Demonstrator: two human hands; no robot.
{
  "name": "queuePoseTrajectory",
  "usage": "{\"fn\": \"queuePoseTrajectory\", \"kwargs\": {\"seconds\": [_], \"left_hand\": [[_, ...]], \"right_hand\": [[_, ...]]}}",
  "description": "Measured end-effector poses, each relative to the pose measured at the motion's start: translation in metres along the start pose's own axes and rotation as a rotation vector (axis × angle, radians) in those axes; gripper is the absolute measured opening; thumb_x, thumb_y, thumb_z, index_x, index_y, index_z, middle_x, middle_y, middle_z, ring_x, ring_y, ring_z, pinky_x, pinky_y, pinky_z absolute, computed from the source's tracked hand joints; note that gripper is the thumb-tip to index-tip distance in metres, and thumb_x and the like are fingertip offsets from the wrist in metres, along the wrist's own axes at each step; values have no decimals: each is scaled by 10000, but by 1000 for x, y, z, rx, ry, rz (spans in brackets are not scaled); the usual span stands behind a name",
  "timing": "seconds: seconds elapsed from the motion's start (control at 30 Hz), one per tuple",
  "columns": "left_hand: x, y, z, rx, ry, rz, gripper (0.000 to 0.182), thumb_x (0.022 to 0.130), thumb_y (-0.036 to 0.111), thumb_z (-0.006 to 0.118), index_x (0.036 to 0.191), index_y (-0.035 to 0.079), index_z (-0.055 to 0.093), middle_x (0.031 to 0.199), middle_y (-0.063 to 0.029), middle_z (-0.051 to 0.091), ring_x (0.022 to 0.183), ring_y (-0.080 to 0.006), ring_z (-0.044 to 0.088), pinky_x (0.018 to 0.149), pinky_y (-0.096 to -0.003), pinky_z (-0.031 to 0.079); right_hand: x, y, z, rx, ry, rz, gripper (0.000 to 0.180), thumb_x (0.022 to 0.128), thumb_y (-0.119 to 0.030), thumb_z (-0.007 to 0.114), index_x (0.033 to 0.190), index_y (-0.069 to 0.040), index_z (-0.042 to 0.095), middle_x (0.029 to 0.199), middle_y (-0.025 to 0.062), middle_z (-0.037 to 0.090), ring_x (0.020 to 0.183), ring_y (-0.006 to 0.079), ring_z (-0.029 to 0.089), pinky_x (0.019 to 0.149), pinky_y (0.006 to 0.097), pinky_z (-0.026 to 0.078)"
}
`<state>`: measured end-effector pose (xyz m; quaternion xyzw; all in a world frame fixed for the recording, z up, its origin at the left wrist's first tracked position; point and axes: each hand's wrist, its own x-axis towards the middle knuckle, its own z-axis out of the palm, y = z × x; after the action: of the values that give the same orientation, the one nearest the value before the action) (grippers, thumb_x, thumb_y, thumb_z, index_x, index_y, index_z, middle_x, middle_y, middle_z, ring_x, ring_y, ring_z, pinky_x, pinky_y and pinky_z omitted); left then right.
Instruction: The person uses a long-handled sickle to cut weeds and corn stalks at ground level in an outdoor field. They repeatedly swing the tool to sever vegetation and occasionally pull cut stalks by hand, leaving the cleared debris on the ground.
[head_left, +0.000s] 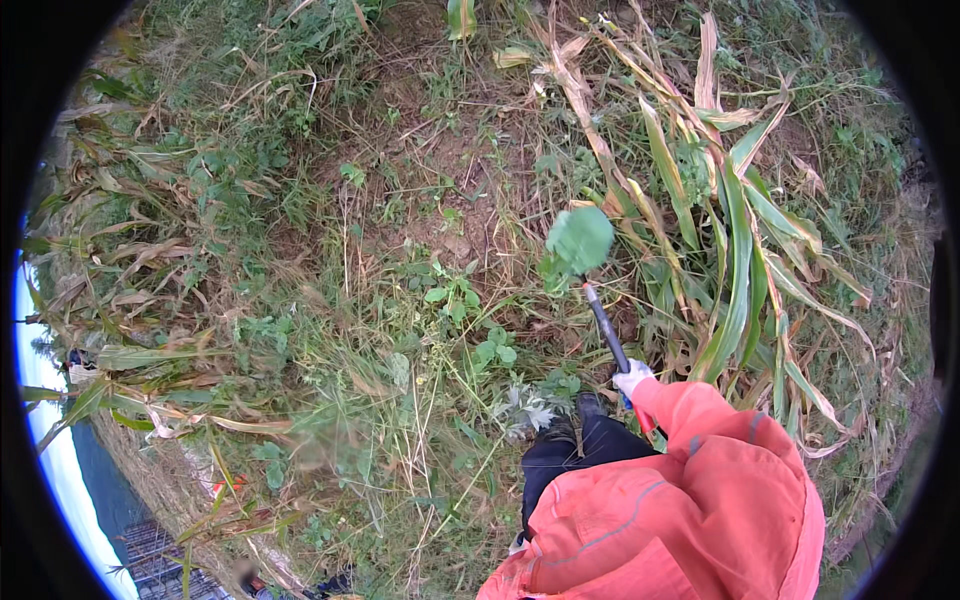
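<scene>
My right hand (634, 379), in a white and blue glove, grips a long-handled tool (609, 330) with a black shaft and a red lower part. The tool's far end is hidden at a broad green leaf (581, 240). A small whitish patch at the left edge of my coral jacket (660, 510) looks like my gloved left hand (517, 544); its fingers are not clear. Cut or fallen corn stalks (675, 135) with green and dry leaves lie just right of the tool. Low leafy weeds (454, 296) grow to its left.
Grass and weeds surround my dark shoes (589, 405), with bare soil (450, 232) ahead. Standing corn plants (150, 352) line the left. An orange object (229, 484) lies beyond them. Part of another person (255, 585) shows at the lower left, near a gridlike structure (161, 555).
</scene>
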<state>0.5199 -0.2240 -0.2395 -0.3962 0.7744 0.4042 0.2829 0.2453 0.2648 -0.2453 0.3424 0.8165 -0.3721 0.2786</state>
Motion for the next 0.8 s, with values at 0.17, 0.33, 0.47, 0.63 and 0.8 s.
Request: {"fn": "queuePoseTrajectory", "kwargs": {"seconds": [0.17, 0.33, 0.47, 0.63, 0.8], "left_hand": [[-9, -2, -8, 47, 0, 6, 287, 956, 274, 682, 1078, 20, 735, 976, -93, 759, 862, -166, 701, 788, -313, 542], [-14, -18, -22, 88, 18, 15, 290, 955, 276, 684, 1081, 20, 735, 986, -97, 760, 874, -169, 703, 798, -312, 542], [-1, -33, -19, 81, 34, 50, 293, 954, 278, 685, 1084, 20, 735, 993, -100, 761, 884, -172, 705, 805, -312, 541], [29, -20, 5, 148, 22, 244, 291, 963, 268, 654, 1107, 25, 722, 994, -119, 759, 887, -199, 711, 817, -339, 541], [16, 47, 5, 42, 103, 175, 348, 920, 331, 673, 1078, 26, 728, 957, -132, 760, 904, -228, 716, 826, -381, 546]], "right_hand": [[118, -125, -54, -1537, 55, -523, 341, 957, -398, 568, 1044, -88, 684, 927, 95, 687, 867, 214, 657, 757, 355, 532], [211, -165, -47, 46, 126, -102, 319, 910, -307, 534, 1130, -102, 641, 968, 157, 698, 899, 329, 685, 789, 426, 554], [141, -36, -18, -178, 150, -115, 316, 885, -264, 581, 1138, -77, 610, 1022, 220, 704, 991, 408, 674, 895, 476, 530], [1, 225, -51, -351, 124, 241, 283, 917, -249, 544, 1110, -70, 651, 956, 212, 714, 913, 401, 704, 792, 502, 556], [-43, 344, -110, -653, -59, 435, 260, 847, -282, 675, 1003, -83, 735, 949, 184, 729, 915, 338, 725, 756, 455, 577]]}}
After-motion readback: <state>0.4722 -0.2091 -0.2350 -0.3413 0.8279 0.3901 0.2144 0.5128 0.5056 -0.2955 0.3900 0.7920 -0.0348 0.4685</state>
